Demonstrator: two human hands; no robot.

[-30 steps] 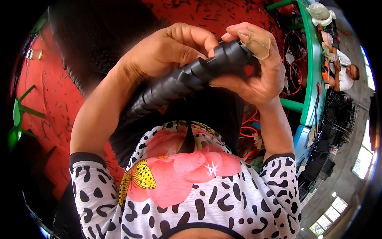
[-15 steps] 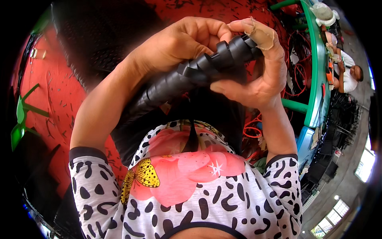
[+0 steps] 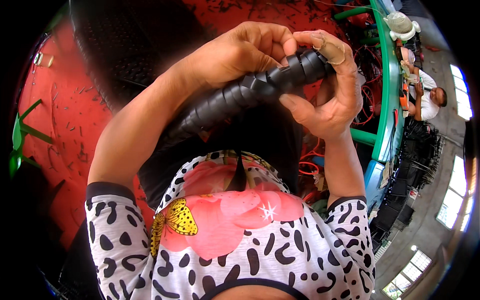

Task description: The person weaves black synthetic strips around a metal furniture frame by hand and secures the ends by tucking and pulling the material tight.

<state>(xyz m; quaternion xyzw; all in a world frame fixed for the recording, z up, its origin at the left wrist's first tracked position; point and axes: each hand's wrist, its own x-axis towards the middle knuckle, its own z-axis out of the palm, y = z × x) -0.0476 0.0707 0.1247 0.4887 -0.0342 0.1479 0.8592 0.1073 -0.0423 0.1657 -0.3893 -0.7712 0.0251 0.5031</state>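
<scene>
A thick black tube of spiral cable wrap [image 3: 230,100] slants up from my lap toward the right, in front of my chest. Its coils overlap, and one bulges out near the middle. My left hand [image 3: 240,55] is closed over the upper side of the wrap, thumb and curled fingers pinched at its edge; the fingertips are partly hidden. My right hand [image 3: 337,95] curves around the upper right end, thumb against the lower side and index finger over the top. A tan strip of tape covers that index finger. What lies inside the coils does not show.
Red floor [image 3: 65,110] strewn with black scraps spreads to the left, with a green stool [image 3: 22,130] on it. A dark textured mat [image 3: 135,45] lies ahead. At right run a green-edged bench [image 3: 390,100], red cables and a white fan [image 3: 401,25]; a person [image 3: 427,95] sits beyond.
The raised coils near my fingers now lie flatter, with the bulge nearer the middle. My right thumb has shifted slightly right along the wrap. The surroundings have shifted slightly in view.
</scene>
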